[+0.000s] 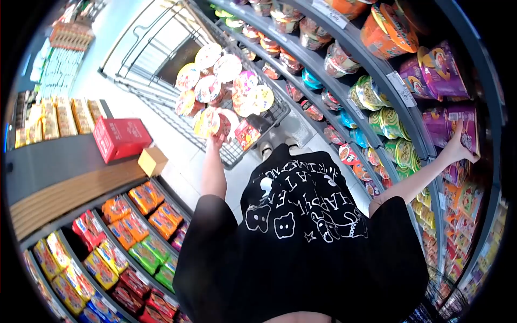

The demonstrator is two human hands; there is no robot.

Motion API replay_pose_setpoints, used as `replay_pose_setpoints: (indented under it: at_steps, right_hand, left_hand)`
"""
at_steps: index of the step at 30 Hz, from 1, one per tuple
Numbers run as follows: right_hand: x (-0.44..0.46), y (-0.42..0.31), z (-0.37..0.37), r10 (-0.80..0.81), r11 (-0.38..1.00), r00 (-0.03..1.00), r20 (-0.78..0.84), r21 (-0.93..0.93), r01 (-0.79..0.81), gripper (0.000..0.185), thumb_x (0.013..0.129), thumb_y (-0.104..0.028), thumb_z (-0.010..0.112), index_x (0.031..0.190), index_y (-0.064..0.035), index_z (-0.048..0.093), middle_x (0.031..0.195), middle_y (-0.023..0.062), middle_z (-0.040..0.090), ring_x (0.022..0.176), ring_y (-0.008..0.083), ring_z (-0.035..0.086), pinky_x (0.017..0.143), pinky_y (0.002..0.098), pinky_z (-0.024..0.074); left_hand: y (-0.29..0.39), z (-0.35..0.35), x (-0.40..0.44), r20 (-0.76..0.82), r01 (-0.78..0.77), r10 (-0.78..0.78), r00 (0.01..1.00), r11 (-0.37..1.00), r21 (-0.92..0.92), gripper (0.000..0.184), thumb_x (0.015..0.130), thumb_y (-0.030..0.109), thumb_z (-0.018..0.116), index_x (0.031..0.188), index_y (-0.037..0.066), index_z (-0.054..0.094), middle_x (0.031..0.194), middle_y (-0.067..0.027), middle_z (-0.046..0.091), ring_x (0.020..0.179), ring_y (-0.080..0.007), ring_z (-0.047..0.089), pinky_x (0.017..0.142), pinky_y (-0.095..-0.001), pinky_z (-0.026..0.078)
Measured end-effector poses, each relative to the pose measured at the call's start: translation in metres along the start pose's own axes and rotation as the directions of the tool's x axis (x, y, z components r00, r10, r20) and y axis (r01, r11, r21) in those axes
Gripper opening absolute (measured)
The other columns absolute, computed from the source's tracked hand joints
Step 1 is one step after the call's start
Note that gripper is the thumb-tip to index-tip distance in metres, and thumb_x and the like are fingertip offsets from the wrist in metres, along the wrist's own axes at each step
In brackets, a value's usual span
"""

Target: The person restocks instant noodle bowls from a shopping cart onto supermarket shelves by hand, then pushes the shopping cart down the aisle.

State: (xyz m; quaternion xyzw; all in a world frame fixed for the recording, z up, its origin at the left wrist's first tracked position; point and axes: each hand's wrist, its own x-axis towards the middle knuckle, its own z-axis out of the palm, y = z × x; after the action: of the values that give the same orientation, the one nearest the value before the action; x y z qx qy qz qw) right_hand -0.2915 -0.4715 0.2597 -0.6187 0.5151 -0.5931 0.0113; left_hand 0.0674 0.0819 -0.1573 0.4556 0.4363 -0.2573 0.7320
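My left hand (216, 141) is over the near side of a wire shopping cart (231, 153), with its fingers against a round instant noodle cup (207, 123). Several more round cups with printed lids fill the cart's middle, and a red packet (247, 134) lies at the cart's near corner. On the right, my right hand (461, 146) reaches to the upper shelf, its fingers wrapped round the side of a purple noodle package (448, 127). Another purple package (440, 72) stands just above it in the frame.
Curved shelves (377, 70) of noodle cups and bowls run down the right. At the left stand a red box (121, 139) and a small tan box (152, 161) on a counter, above racks of colourful noodle packets (102, 269).
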Motion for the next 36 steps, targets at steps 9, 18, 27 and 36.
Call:
replay_pose_setpoints:
  at_steps: [9, 18, 27, 36]
  right_hand:
    - [-0.009, -0.012, -0.015, 0.021, 0.984, 0.999, 0.035, 0.178, -0.027, 0.105, 0.056, -0.033, 0.075, 0.121, 0.0063, 0.003, 0.118, 0.0227, 0.028, 0.108, 0.0268, 0.035, 0.092, 0.0346, 0.0319]
    - [-0.124, -0.086, -0.017, -0.351, 0.867, 0.930, -0.114, 0.337, 0.368, 0.058, 0.079, -0.023, 0.052, 0.119, 0.0014, 0.018, 0.123, 0.0211, 0.024, 0.114, 0.0321, 0.029, 0.092, 0.0433, 0.0276]
    - [-0.275, -0.146, 0.012, -0.636, 0.758, 0.197, 0.746, 0.652, -0.027, 0.097, 0.053, -0.028, 0.074, 0.127, -0.0046, 0.014, 0.133, 0.0153, 0.014, 0.123, 0.0324, 0.015, 0.100, 0.0438, 0.0126]
    - [-0.264, -0.162, 0.020, -0.783, 0.483, 0.330, 0.527, 0.850, -0.210, 0.102, 0.045, -0.024, 0.077, 0.125, -0.0054, 0.017, 0.122, 0.0188, 0.028, 0.114, 0.0305, 0.032, 0.095, 0.0429, 0.0240]
  left_hand:
    - [0.010, 0.003, -0.029, 0.170, -0.062, 0.046, 0.984, 0.994, 0.090, 0.029, 0.085, 0.027, 0.041, 0.106, 0.007, 0.044, 0.090, -0.0034, 0.053, 0.077, -0.0184, 0.052, 0.067, -0.0321, 0.049]
    - [0.005, -0.010, -0.047, 0.142, -0.508, 0.512, 0.847, 0.859, -0.064, 0.023, 0.084, 0.010, 0.043, 0.101, -0.005, 0.042, 0.093, -0.0161, 0.053, 0.081, -0.0275, 0.055, 0.075, -0.0414, 0.048]
    - [0.022, 0.072, -0.250, 0.689, -0.581, 0.246, 0.682, 0.755, 0.306, 0.024, 0.085, 0.018, 0.042, 0.098, -0.001, 0.048, 0.091, -0.0068, 0.055, 0.077, -0.0127, 0.055, 0.068, -0.0276, 0.047]
    - [0.015, 0.122, -0.339, 0.813, -0.718, 0.187, 0.551, 0.603, 0.348, 0.023, 0.087, 0.016, 0.036, 0.087, -0.002, 0.050, 0.091, -0.0069, 0.054, 0.081, -0.0082, 0.050, 0.069, -0.0208, 0.040]
